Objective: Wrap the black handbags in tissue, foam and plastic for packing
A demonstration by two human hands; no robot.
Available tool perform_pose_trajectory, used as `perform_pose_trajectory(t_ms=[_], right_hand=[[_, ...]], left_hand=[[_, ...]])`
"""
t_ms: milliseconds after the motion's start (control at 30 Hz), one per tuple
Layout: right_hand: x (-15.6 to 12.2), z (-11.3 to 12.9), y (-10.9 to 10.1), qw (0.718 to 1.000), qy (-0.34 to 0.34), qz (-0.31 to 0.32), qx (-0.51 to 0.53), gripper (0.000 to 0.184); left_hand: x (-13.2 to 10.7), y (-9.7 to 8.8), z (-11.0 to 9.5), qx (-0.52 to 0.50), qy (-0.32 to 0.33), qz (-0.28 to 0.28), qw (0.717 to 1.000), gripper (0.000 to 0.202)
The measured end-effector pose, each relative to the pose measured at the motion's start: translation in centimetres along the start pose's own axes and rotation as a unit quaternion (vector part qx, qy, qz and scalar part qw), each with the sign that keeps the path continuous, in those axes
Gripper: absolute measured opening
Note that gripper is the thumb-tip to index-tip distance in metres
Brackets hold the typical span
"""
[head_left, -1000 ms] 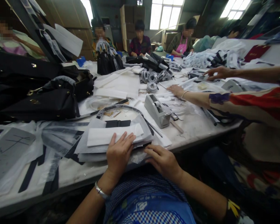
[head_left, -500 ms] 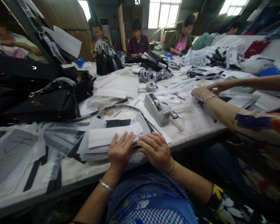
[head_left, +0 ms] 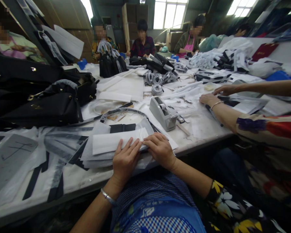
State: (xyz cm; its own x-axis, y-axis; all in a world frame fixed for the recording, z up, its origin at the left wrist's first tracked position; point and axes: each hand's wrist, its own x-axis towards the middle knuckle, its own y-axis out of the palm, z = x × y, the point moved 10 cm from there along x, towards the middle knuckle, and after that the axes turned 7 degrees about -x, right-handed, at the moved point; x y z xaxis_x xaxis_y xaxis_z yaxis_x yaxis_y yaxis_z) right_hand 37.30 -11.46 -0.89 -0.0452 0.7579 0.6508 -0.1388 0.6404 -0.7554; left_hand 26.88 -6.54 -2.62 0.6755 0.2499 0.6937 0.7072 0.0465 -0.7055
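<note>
A folded white foam sheet lies on a stack of pale wrapping sheets at the table's front edge. My left hand rests flat on the foam sheet's lower right part, fingers stretched out. At the right end of the sheet, my right hand has its fingers closed together on the edge; the thumb is mostly hidden. A black piece shows just behind the fold. Behind that arches a black strap in clear wrap. The grey tape dispenser stands beyond my right hand.
Black handbags are heaped at the left. Wrapped black strips and a grey panel lie at front left. On the right, a co-worker's hands handle dark pieces. Rolled straps sit mid-table. Other people sit across the table.
My right hand has moved slightly left and up, its fingers drawing together at the foam sheet's right end. My left hand stays nearly still on the sheet.
</note>
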Motion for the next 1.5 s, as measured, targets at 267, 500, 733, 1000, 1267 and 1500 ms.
perform_pose_trajectory(t_ms=[267, 500, 733, 1000, 1267, 1500], right_hand=[[-5.2, 3.1, -0.9, 0.998, -0.054, 0.032, 0.008, 0.029], [-3.9, 4.1, 2.3, 0.984, -0.114, 0.121, 0.057, 0.018], [-2.9, 3.1, 0.6, 0.928, -0.098, 0.235, 0.272, 0.021], [-8.1, 2.5, 0.1, 0.990, -0.072, 0.105, 0.062, 0.046], [-6.8, 3.4, 0.7, 0.992, -0.114, 0.007, 0.049, 0.041], [-5.8, 3.7, -0.3, 0.985, -0.078, -0.041, 0.148, 0.037]], left_hand=[[-0.1, 0.1, 0.2, -0.007, -0.005, 0.006, 1.000, 0.038], [0.1, -0.1, 0.2, -0.009, -0.002, 0.007, 1.000, 0.037], [0.2, -0.1, 0.2, -0.005, -0.003, 0.014, 1.000, 0.035], [0.2, -0.1, 0.4, -0.016, -0.016, 0.011, 1.000, 0.036], [0.2, 0.0, 0.3, -0.016, -0.010, 0.015, 1.000, 0.038], [-0.1, 0.1, 0.3, -0.003, -0.006, 0.015, 1.000, 0.038]])
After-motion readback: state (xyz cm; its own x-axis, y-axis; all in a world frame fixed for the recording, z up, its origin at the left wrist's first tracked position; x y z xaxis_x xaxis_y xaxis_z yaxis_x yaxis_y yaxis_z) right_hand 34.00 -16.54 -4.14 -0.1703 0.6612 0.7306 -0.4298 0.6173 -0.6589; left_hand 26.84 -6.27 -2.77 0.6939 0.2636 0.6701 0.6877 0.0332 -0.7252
